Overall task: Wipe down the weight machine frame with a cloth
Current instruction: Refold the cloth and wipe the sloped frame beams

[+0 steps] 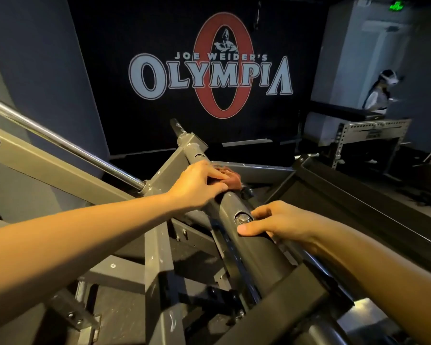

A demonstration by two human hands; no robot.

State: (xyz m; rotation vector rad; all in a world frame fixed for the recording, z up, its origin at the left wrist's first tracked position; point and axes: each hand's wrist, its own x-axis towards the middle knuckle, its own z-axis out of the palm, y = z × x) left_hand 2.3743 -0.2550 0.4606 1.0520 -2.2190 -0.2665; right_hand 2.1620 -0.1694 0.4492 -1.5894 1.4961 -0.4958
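Left hand (pixel 197 184) presses the soft, limp reddish cloth (pixel 230 179) flat-fingered onto the rigid grey frame tube (pixel 254 245); right hand (pixel 276 220) braces it, fingers spread

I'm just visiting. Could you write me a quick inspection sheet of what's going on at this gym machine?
Surface: grey frame tube, slanted, bolt showing in a hole.
Job's things: reddish cloth on the tube.
Clutter: nothing seen.
Grips: left hand presses the cloth; right hand rests on the tube, thumb beside the bolt.
Cables: nothing seen.
Surroundings: chrome bar at left, Olympia wall logo, perforated rack, another person at far right.
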